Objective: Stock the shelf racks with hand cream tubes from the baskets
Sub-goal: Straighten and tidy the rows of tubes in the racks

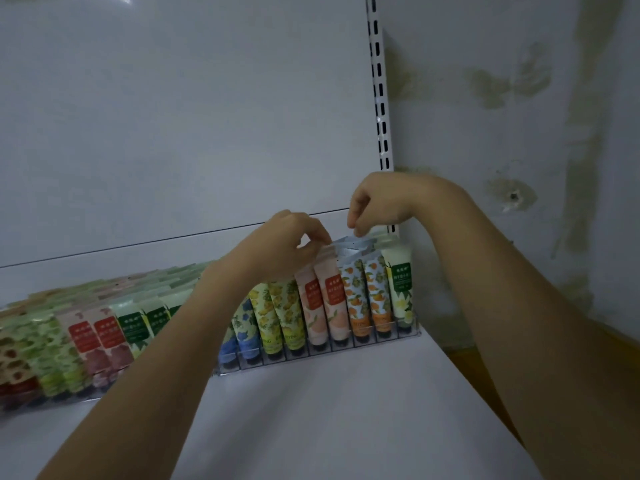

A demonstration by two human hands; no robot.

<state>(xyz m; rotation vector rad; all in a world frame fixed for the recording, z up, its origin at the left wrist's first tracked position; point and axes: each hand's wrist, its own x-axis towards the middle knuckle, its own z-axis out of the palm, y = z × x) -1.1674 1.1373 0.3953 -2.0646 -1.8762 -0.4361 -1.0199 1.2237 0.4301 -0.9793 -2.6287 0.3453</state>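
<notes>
Centrally, the right hand pinches the crimped top of a hand cream tube standing directly beneath its fingertips in the clear rack. Left hand curls just beside, over the peach tubes; its grip cannot be told.

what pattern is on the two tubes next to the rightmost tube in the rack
The two tubes show oranges with green leaves on white; head view.
</notes>
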